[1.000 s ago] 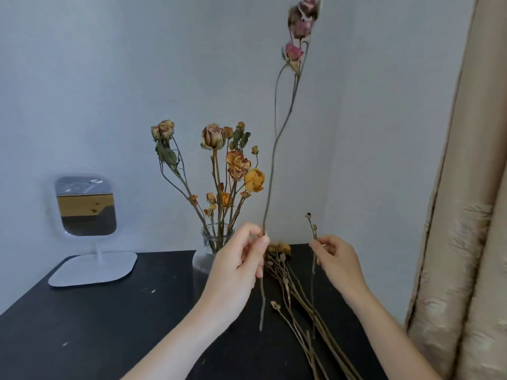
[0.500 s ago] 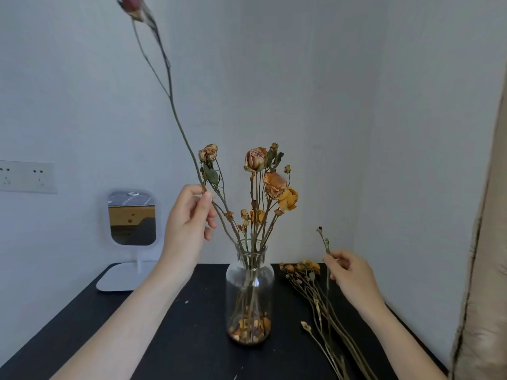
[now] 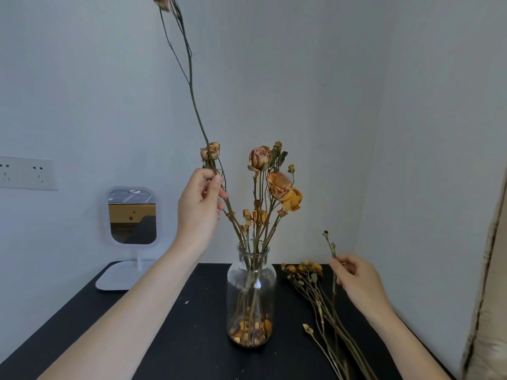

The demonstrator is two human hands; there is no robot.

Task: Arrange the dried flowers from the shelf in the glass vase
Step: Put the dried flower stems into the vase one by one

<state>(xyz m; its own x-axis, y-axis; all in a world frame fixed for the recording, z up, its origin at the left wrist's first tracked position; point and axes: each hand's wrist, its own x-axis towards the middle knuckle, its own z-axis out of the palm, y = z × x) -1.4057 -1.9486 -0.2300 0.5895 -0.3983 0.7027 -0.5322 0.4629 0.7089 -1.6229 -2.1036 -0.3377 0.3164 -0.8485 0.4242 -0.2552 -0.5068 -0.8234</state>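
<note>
While the left hand (image 3: 199, 208) pinches a tall stem (image 3: 192, 86) entering the glass vase (image 3: 251, 292), the right hand (image 3: 356, 281) grips a short sprig (image 3: 330, 245), likely next.

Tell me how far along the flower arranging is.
Several dried roses already stand in the glass vase. The left hand pinches a tall stem beside them; the right hand holds a short sprig. A loose bunch on the table remains.

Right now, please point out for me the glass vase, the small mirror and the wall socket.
glass vase (image 3: 251, 292): head view, on the clear glass body.
small mirror (image 3: 133, 216): head view, on the reflecting face.
wall socket (image 3: 26, 173): head view, on the white plate.
</note>
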